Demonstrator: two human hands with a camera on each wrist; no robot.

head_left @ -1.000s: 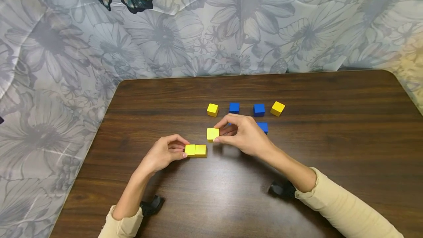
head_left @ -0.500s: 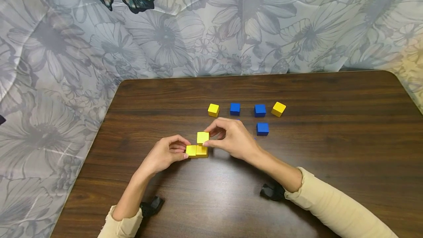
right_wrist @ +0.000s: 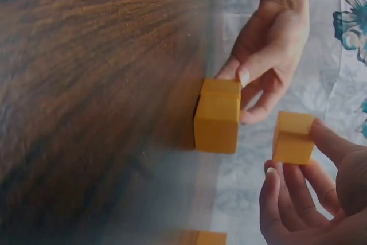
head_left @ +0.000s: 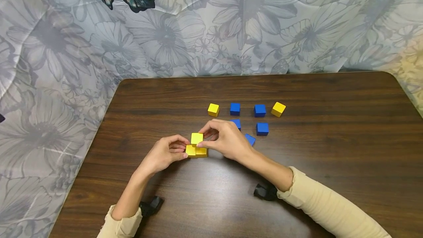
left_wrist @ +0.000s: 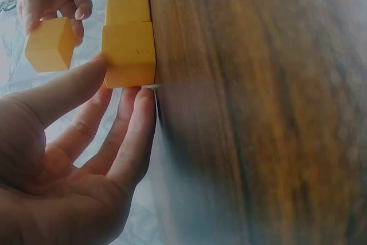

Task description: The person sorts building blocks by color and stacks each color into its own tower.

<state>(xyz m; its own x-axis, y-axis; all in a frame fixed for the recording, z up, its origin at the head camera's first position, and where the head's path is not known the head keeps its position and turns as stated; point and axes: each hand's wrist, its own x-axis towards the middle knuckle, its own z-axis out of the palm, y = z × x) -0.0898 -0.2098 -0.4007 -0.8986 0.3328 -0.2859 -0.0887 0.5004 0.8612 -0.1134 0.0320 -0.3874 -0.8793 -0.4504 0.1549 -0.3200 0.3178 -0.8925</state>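
Two yellow cubes sit side by side on the table, the left cube (head_left: 190, 151) touching the right cube (head_left: 202, 152). My left hand (head_left: 164, 153) grips the left cube between thumb and fingertips; the left wrist view shows the thumb (left_wrist: 92, 78) on its upper edge. A third yellow cube (head_left: 197, 138) is pinched in my right hand (head_left: 228, 140). Both wrist views show this held cube (right_wrist: 293, 137) raised above the pair with a gap between. From the head view it overlaps the seam of the pair.
Behind the hands lie a yellow cube (head_left: 213, 110), a blue cube (head_left: 235, 109), another blue cube (head_left: 259, 110) and a tilted yellow cube (head_left: 278, 109). More blue cubes (head_left: 262, 129) lie nearer, some partly behind the right hand. A floral cloth (head_left: 244, 28) hangs beyond the table (head_left: 330, 139).
My right hand has carried its yellow cube leftward from beside the pair to above it, uncovering blue cubes behind. The left hand has stayed on the left cube.
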